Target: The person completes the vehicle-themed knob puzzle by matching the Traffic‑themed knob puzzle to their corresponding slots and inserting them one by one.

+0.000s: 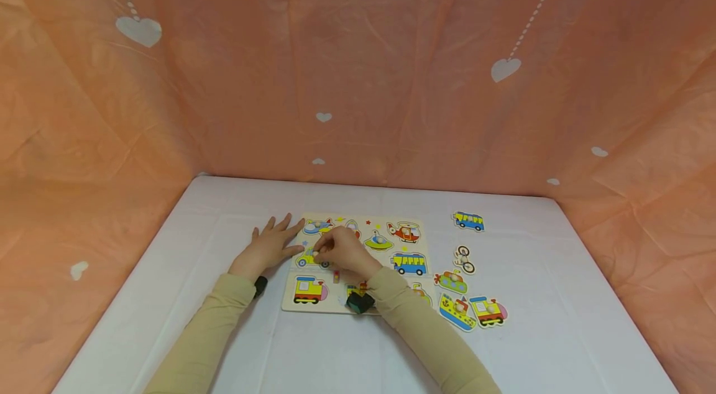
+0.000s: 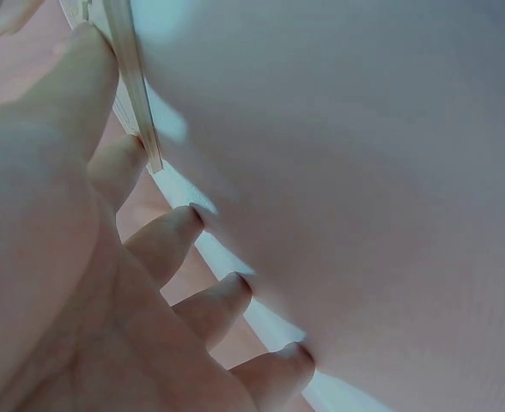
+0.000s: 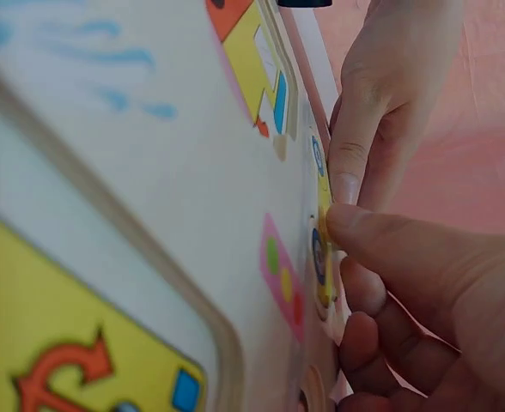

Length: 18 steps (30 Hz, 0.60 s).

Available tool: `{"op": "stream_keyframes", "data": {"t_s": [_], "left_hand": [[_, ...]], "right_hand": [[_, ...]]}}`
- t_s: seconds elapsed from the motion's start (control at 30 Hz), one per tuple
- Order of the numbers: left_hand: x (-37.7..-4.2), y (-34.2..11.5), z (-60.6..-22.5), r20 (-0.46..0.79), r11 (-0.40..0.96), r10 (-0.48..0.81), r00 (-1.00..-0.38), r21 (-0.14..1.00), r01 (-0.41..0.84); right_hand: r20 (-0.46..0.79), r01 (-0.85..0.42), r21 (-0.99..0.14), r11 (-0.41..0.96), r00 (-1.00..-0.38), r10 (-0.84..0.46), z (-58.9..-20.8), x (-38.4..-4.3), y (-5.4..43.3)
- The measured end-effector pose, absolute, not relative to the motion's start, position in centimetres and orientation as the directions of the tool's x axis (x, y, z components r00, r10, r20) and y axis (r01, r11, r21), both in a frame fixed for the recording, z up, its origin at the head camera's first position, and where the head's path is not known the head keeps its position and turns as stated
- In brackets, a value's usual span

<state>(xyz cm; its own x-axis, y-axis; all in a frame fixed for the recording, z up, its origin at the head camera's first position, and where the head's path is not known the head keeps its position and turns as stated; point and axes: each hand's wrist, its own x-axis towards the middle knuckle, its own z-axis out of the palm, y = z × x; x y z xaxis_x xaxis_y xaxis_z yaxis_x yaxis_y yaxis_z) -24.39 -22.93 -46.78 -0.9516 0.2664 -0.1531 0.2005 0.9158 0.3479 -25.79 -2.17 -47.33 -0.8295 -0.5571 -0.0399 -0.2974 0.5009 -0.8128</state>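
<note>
A wooden vehicle puzzle board (image 1: 288,302) lies on the white table. My right hand (image 1: 345,251) reaches over it and pinches the knob of a yellow car piece (image 1: 305,258) at the board's left side. In the right wrist view, the thumb and fingers of that right hand (image 3: 433,283) meet at the car piece (image 3: 324,257), which lies about flat with the board. My left hand (image 1: 267,250) is spread at the board's left edge. Thumb and index finger touch the edge, while the other fingertips rest on the cloth. My right wrist hides part of the lower row.
Right of the board lie loose pieces: a bus (image 1: 468,221), a bicycle (image 1: 464,259), a submarine (image 1: 452,283), a ship (image 1: 455,313) and a train (image 1: 489,312). A helicopter (image 1: 404,232) and a flying saucer (image 1: 378,241) sit on the board. Pink curtains (image 1: 363,71) surround the table.
</note>
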Motion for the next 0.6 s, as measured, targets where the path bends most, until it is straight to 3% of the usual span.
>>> {"op": "stream_keyframes", "data": {"t_s": [0.4, 0.6], "left_hand": [[-24.3, -22.8, -46.6, -0.186, 0.915, 0.259, -0.948, 0.363, 0.179], [-24.2, -22.8, -46.3, -0.176, 0.912, 0.262, -0.949, 0.366, 0.184]], "right_hand": [[-0.031, -0.380, -0.772, 0.509, -0.778, -0.627, -46.6, -25.8, -1.8], [-0.071, -0.309, -0.824, 0.475, -0.776, -0.627, -46.3, -25.7, -0.8]]}}
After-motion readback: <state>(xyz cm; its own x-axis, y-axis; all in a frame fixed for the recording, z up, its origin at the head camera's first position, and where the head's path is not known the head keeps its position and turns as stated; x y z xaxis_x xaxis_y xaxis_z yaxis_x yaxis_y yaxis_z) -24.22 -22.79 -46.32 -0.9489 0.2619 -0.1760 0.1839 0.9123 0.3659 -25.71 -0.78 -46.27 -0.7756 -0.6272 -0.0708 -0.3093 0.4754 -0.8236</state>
